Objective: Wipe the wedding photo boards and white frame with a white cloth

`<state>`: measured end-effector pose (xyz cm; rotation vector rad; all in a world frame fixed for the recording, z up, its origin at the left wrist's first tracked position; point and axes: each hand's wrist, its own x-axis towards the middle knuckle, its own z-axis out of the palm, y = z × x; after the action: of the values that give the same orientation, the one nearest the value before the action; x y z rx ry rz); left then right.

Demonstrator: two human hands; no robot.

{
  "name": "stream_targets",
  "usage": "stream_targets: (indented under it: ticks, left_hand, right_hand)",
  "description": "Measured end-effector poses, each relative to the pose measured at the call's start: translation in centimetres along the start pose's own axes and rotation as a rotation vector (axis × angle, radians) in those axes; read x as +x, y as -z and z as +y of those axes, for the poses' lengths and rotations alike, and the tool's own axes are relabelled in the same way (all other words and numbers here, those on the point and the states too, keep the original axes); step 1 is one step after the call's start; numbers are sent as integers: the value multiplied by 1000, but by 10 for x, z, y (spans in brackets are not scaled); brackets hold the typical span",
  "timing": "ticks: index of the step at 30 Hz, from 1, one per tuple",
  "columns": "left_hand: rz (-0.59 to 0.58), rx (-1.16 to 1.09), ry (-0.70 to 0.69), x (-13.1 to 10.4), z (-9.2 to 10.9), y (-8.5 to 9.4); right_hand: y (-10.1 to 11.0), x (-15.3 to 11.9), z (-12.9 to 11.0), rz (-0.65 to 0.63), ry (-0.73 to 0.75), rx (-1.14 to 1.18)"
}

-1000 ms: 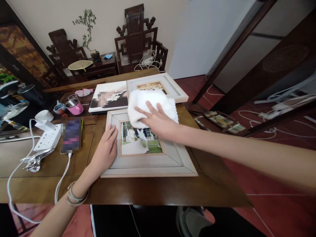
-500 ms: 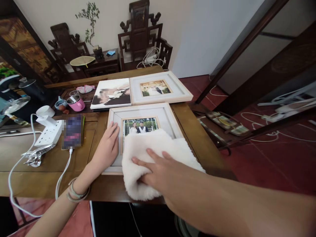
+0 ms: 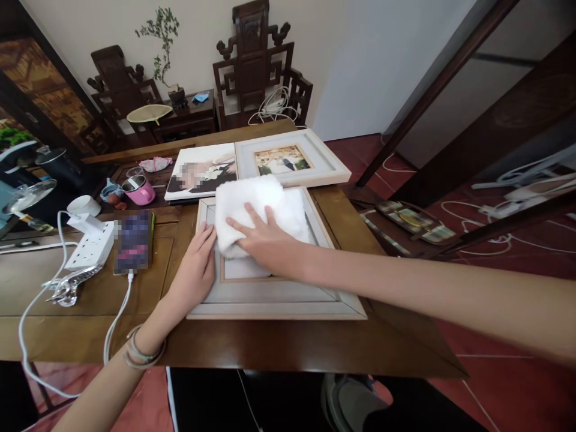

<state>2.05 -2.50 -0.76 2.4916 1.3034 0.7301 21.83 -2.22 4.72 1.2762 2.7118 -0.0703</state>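
A picture frame (image 3: 288, 310) with a pale wood rim and a wide light-grey border lies flat on the wooden table. My left hand (image 3: 194, 267) holds its left rim, with the fingers together along the edge. Bracelets circle that wrist. Under my right hand (image 3: 265, 237) is a folded, fluffy white cloth (image 3: 249, 191), gripped with the fingers spread over its top and pressed to the frame's upper part. The cloth and hand hide most of the photo inside. My right forearm crosses above the frame's right side.
Behind lie another framed photo (image 3: 326, 159) and a photo panel (image 3: 202, 157). To the left are a charging phone (image 3: 134, 243), a power strip (image 3: 92, 245) with white cables, a pink mug (image 3: 140, 192) and a kettle (image 3: 56, 165). The table's edge (image 3: 324, 360) runs along the front.
My right hand has slid the white cloth away from me, up the frame. The frame's lower border now shows, while the photo's top is covered. My left hand stays put.
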Motion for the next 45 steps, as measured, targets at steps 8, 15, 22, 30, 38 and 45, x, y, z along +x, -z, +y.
stream_targets:
  ticks: [8,15,22,30,38,45]
  left_hand:
    - [-31,21,37,1,2,1]
    - [-1,-45,41,-1,5,2]
    - [92,-163,85,0,13,7]
    - [136,-229,94,-3,12,9]
    - [52,-192,185,-1,15,10]
    - [8,-84,134,2,12,9]
  right_hand:
    - [33,-66,-39,-381,182,289]
    - [7,-22,-11,-86,72,128]
    - [-7,29,-6,142,2,31]
    - [9,-34,-49,-60,244,196]
    - [15,-49,-39,-88,313,236]
    - [14,-67,-24,-212,230,240]
